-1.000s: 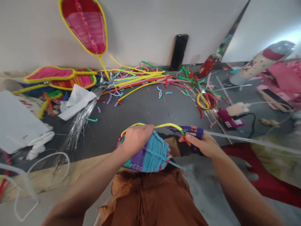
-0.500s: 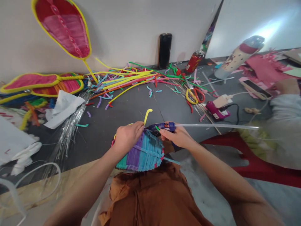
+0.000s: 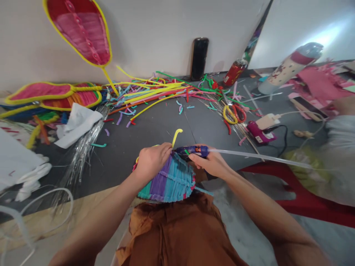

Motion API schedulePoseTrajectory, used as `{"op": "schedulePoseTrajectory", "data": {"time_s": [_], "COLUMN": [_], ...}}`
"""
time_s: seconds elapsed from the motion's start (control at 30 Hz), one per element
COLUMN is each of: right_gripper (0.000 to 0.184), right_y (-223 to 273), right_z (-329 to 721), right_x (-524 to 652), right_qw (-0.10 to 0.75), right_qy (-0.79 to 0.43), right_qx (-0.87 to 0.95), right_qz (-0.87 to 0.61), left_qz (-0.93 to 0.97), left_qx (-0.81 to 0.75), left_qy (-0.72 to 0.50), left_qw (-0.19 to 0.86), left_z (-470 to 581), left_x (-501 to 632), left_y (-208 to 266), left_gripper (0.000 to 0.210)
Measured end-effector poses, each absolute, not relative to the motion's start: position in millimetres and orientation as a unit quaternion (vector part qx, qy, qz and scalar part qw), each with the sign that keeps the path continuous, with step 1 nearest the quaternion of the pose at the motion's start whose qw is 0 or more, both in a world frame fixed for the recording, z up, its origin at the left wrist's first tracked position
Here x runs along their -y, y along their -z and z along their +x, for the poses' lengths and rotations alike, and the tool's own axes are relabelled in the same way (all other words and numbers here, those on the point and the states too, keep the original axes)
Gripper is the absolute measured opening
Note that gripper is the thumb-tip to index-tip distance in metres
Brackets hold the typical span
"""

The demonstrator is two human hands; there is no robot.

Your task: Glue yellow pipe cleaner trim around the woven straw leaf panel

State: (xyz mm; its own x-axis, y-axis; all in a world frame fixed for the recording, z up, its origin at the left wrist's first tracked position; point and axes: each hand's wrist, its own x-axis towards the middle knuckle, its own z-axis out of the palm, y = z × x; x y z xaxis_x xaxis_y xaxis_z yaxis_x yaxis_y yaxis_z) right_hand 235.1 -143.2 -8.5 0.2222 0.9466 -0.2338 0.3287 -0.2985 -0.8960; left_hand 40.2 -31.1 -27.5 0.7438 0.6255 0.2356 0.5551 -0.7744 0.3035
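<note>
My left hand (image 3: 152, 159) is closed on the upper edge of a pipe-cleaner leaf (image 3: 173, 177), striped green, purple and blue, above my lap. A yellow pipe cleaner (image 3: 176, 137) sticks up from between its fingertips, its tip bent to the right. Wrapped round a dark blue glue gun (image 3: 191, 150) is my right hand (image 3: 210, 162). The gun's nozzle points left, at the leaf's edge beside my left fingertips; whether it touches is hidden. A long clear glue stick (image 3: 260, 157) juts out of the gun's rear to the right.
Loose pipe cleaners (image 3: 155, 92) are heaped along the wall, with scissors (image 3: 234, 113), a standing phone (image 3: 199, 58) and a drink can (image 3: 234, 72) to the right. Finished-looking leaf shapes (image 3: 41, 92) lie left. A purple power adapter (image 3: 261, 133) sits near another person's sleeve (image 3: 341, 133).
The view has shifted slightly, so the table things appear a little further right. Both hands keep their hold on the leaf and glue gun; the glue stick's free end now hangs lower.
</note>
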Motion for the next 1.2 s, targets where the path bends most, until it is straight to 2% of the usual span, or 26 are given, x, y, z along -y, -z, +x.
{"op": "schedulePoseTrajectory", "data": {"time_s": [0.53,0.73,1.2], "right_gripper": [0.035,0.035,0.034], "right_y": [10.9,12.9,7.0], "right_z": [236.7,236.9,238.9], "right_x": [145.9,145.3,148.4], "right_qw": [0.368,0.391,0.372], "right_qy": [-0.424,-0.448,-0.458], "right_qx": [0.474,0.453,0.455], "right_qz": [-0.678,-0.664,-0.667], "left_qz": [0.930,0.932,0.932], "left_qx": [-0.310,-0.303,-0.305], "left_qy": [-0.166,-0.167,-0.160], "left_qw": [0.103,0.106,0.113], "left_z": [39.9,39.6,39.7], "left_x": [31.9,31.5,31.5], "left_y": [26.5,27.1,25.9], "left_gripper": [0.031,0.031,0.031]}}
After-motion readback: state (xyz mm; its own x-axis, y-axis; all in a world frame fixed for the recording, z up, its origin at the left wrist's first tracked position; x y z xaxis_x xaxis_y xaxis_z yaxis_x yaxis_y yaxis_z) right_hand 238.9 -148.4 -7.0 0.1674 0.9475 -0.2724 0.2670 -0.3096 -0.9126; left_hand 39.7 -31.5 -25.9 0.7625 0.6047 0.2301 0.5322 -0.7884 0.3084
